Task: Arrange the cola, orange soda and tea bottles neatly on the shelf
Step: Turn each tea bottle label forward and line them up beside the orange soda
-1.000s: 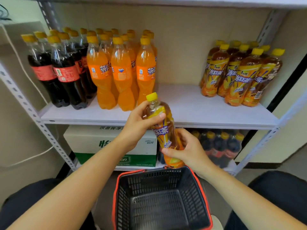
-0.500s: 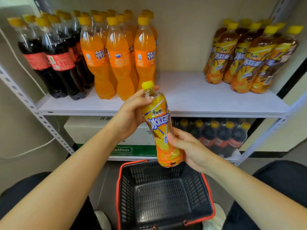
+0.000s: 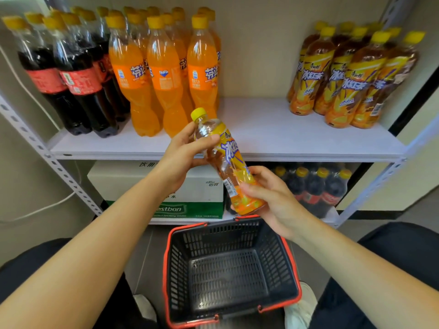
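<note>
On the white shelf (image 3: 261, 129), cola bottles (image 3: 78, 81) stood at the left, orange soda bottles (image 3: 166, 77) just beside them, and tea bottles (image 3: 351, 84) grouped well apart at the right. Below, a black basket (image 3: 183, 262) with a red rim sat on the floor. Above it, a single tea bottle (image 3: 228, 157) was held tilted, yellow cap up and leftward. The left hand (image 3: 183, 155) had its fingers (image 3: 209, 140) curled round the shoulder under the cap, while the right hand (image 3: 273, 198) gripped the base.
</note>
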